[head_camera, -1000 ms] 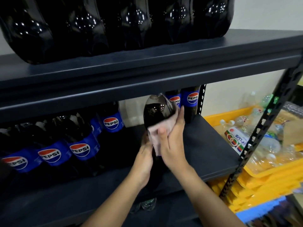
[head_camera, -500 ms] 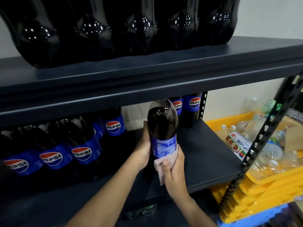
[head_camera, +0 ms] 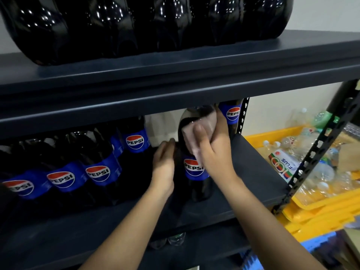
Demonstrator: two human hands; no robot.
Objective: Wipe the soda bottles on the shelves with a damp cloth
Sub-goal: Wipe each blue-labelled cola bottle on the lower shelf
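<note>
Pink cloth (head_camera: 200, 131), gripped by the right hand (head_camera: 216, 152), wipes the bottle (head_camera: 194, 172) shoulder while the left hand (head_camera: 163, 164) holds its side; next, probably a downward stroke.

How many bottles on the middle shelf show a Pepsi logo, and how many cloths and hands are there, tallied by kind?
Bottles showing a Pepsi logo: 6, including the held bottle
Cloth: 1
Hands: 2, left hand and right hand
Total: 9
</note>
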